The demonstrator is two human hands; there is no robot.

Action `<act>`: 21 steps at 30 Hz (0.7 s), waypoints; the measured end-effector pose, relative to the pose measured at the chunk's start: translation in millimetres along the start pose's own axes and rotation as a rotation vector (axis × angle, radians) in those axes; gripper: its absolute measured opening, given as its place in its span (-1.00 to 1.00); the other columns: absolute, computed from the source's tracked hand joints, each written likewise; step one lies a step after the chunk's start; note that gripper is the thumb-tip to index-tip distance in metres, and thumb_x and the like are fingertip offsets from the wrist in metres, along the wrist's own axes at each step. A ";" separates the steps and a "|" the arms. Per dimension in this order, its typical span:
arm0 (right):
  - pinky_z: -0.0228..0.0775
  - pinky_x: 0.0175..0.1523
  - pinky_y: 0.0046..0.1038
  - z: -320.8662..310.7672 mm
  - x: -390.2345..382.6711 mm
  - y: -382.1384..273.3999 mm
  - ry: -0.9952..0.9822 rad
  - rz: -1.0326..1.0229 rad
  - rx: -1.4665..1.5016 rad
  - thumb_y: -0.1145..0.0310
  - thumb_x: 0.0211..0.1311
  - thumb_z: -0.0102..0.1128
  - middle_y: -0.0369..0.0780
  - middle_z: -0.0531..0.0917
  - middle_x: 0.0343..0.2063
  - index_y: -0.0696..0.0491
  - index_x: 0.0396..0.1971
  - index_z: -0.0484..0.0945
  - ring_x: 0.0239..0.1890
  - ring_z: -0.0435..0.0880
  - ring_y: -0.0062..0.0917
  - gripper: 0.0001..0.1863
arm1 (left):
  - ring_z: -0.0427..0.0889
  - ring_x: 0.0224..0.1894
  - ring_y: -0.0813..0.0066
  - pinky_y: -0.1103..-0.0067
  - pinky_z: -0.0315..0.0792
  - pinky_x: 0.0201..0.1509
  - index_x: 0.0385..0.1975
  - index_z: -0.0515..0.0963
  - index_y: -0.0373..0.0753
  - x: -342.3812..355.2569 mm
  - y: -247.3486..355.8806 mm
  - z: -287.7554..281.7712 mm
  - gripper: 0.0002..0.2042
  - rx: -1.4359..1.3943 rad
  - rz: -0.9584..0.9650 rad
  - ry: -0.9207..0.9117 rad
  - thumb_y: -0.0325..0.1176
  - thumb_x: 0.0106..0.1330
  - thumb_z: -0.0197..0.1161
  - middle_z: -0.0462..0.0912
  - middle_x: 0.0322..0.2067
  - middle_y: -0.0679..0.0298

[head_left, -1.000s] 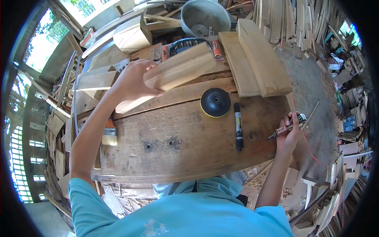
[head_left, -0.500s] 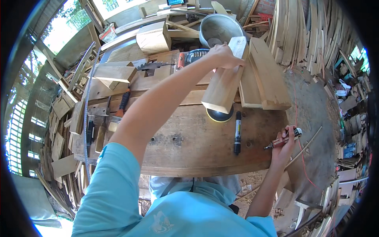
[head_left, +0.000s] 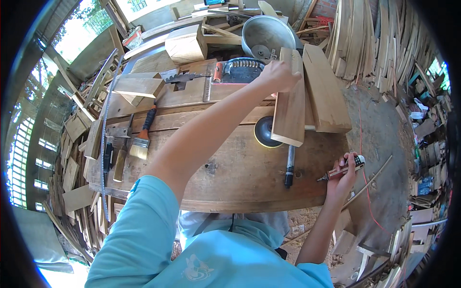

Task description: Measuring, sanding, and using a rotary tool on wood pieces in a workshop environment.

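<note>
My left hand (head_left: 281, 77) reaches across the workbench (head_left: 230, 187), its fingers closed around the upper part of a thick wooden block (head_left: 289, 113). Another wooden block (head_left: 329, 91) lies just right of it. The held block's near end covers part of a silver marker with a black cap (head_left: 289, 170). Beside that end is a round black disc with a yellow rim (head_left: 266, 130). Near the bench's right corner, my right hand (head_left: 343, 176) is wrapped round a dark red tube with a pointed tip (head_left: 333, 173) and a white dotted end.
A paintbrush (head_left: 142, 139), a wooden-handled tool (head_left: 121, 165) and wood offcuts (head_left: 139, 87) lie on the bench's left. A metal basin (head_left: 269, 33) stands at the back, near a black-handled tool (head_left: 240, 72). A long curved strip (head_left: 103, 144) runs along the left edge.
The block in my left hand has turned more upright and shifted right, so it now overlaps the marker and uncovers more of the black disc. My right hand has barely moved.
</note>
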State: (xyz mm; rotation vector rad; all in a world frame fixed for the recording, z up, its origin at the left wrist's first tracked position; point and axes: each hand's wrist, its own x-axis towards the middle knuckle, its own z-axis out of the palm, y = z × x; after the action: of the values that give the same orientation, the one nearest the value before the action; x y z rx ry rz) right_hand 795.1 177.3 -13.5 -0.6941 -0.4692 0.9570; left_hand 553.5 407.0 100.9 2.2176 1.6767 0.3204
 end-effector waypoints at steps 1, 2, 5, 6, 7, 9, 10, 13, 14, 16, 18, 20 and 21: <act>0.32 -0.39 -0.58 -0.2 0.7 0.4 0.041 -0.005 -0.010 0.42 0.41 0.32 -0.29 0.59 -0.31 0.02 -0.06 0.51 -0.40 0.50 -0.64 -0.80 | 0.77 -0.01 0.00 0.25 0.61 0.16 -0.10 0.69 -0.51 -3.1 -4.5 2.0 -0.30 0.001 0.002 -0.003 0.22 0.34 0.21 0.74 -0.12 -0.14; 0.34 -0.37 -0.58 -0.8 1.3 0.7 0.082 -0.009 -0.019 0.42 0.41 0.33 -0.29 0.60 -0.31 0.02 -0.06 0.52 -0.39 0.52 -0.63 -0.79 | 0.78 -0.06 0.00 0.24 0.61 0.14 -0.06 0.66 -0.52 -9.0 -9.8 6.3 -0.32 -0.169 -0.070 -0.039 0.19 0.37 0.22 0.75 -0.14 -0.13; 0.46 -0.29 -0.56 3.0 8.0 2.4 0.157 0.020 0.003 0.42 0.39 0.34 -0.29 0.62 -0.30 0.03 -0.09 0.53 -0.32 0.59 -0.57 -0.81 | 0.73 0.01 -0.07 0.22 0.56 0.18 -0.05 0.60 -0.58 -23.3 -33.6 36.5 -0.32 -0.499 -0.129 -0.040 0.15 0.37 0.24 0.71 -0.08 -0.22; 0.46 -0.29 -0.56 3.9 12.2 2.7 0.151 0.022 0.004 0.42 0.39 0.34 -0.29 0.62 -0.30 0.03 -0.09 0.53 -0.32 0.59 -0.57 -0.81 | 0.67 0.12 -0.14 0.20 0.51 0.23 -0.07 0.58 -0.63 -27.8 -40.2 47.9 -0.30 -0.663 -0.111 -0.019 0.14 0.35 0.25 0.66 -0.01 -0.32; 0.54 -0.20 -0.52 0.3 17.3 0.5 0.171 0.014 -0.026 0.42 0.41 0.32 -0.27 0.63 -0.30 0.05 -0.11 0.54 -0.27 0.62 -0.55 -0.84 | 0.67 0.12 -0.14 0.20 0.51 0.23 -0.07 0.58 -0.63 -35.3 -36.1 56.3 -0.30 -0.665 -0.110 -0.024 0.14 0.35 0.25 0.66 -0.01 -0.32; 0.63 -0.11 -0.49 -6.6 31.0 -8.8 0.199 0.003 -0.062 0.43 0.42 0.30 -0.26 0.64 -0.29 0.07 -0.13 0.55 -0.22 0.66 -0.52 -0.86 | 0.59 0.22 -0.18 0.20 0.42 0.32 0.10 0.41 -0.65 -49.6 -26.1 68.9 -0.26 -0.697 0.010 0.118 0.10 0.37 0.27 0.58 0.10 -0.37; 0.66 -0.02 -0.44 -7.6 40.7 -16.9 0.197 -0.048 -0.072 0.44 0.42 0.30 -0.24 0.66 -0.28 0.09 -0.14 0.54 -0.18 0.69 -0.48 -0.87 | 0.50 0.31 -0.21 0.23 0.34 0.39 0.23 0.25 -0.61 -51.7 -21.7 69.6 -0.27 -0.722 0.011 0.038 0.04 0.43 0.22 0.49 0.20 -0.40; 0.70 0.05 -0.37 0.2 71.2 -32.4 0.170 -0.155 -0.142 0.46 0.39 0.32 -0.19 0.68 -0.27 0.10 -0.16 0.54 -0.17 0.74 -0.41 -0.86 | 0.47 0.33 -0.22 0.24 0.33 0.40 0.33 0.16 -0.62 -47.1 -14.8 82.0 -0.30 -0.863 0.042 0.159 -0.06 0.51 0.12 0.48 0.20 -0.41; 0.71 0.04 -0.35 4.6 80.3 -35.9 0.144 -0.208 -0.196 0.47 0.37 0.35 -0.17 0.70 -0.27 0.09 -0.16 0.54 -0.19 0.77 -0.37 -0.84 | 0.47 0.33 -0.22 0.24 0.33 0.40 0.33 0.16 -0.62 -43.9 -14.3 85.3 -0.30 -0.871 0.049 0.148 -0.06 0.51 0.12 0.48 0.20 -0.41; 0.71 0.06 -0.35 23.0 89.6 -35.8 0.155 -0.241 -0.256 0.49 0.36 0.34 -0.15 0.70 -0.26 0.10 -0.16 0.54 -0.18 0.77 -0.36 -0.84 | 0.43 0.36 -0.24 0.25 0.30 0.44 0.42 0.02 -0.64 -40.9 -10.3 92.7 -0.31 -0.913 0.041 0.270 -0.16 0.56 0.01 0.45 0.23 -0.43; 0.69 -0.05 -0.44 39.7 76.9 -42.2 0.113 -0.285 -0.376 0.50 0.36 0.33 -0.16 0.72 -0.30 0.10 -0.18 0.53 -0.22 0.78 -0.43 -0.86 | 0.42 0.37 -0.25 0.25 0.29 0.45 0.44 -0.04 -0.65 -42.2 -0.8 95.3 -0.30 -0.889 0.025 0.271 -0.18 0.57 0.00 0.44 0.24 -0.44; 0.65 -0.13 -0.46 68.3 39.8 -55.3 0.002 -0.247 -0.610 0.48 0.36 0.35 -0.20 0.71 -0.34 0.10 -0.19 0.53 -0.27 0.76 -0.48 -0.85 | 0.37 0.40 -0.25 0.26 0.25 0.48 0.45 -0.08 -0.67 -46.4 5.3 88.2 -0.30 -0.860 -0.028 0.298 -0.23 0.58 -0.03 0.35 0.31 -0.44; 0.60 -0.22 -0.49 76.1 18.4 -56.6 -0.119 -0.203 -0.831 0.45 0.35 0.37 -0.24 0.70 -0.39 0.09 -0.20 0.54 -0.31 0.75 -0.53 -0.84 | 0.37 0.40 -0.25 0.26 0.25 0.48 0.45 -0.08 -0.67 -47.9 8.6 87.0 -0.30 -0.863 -0.030 0.289 -0.23 0.58 -0.03 0.35 0.31 -0.44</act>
State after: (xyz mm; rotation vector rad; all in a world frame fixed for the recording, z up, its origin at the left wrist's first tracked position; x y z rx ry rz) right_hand 788.2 195.8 81.0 -1.3065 -1.0466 0.5885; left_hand 580.6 347.3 25.8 1.5335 1.3128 1.1496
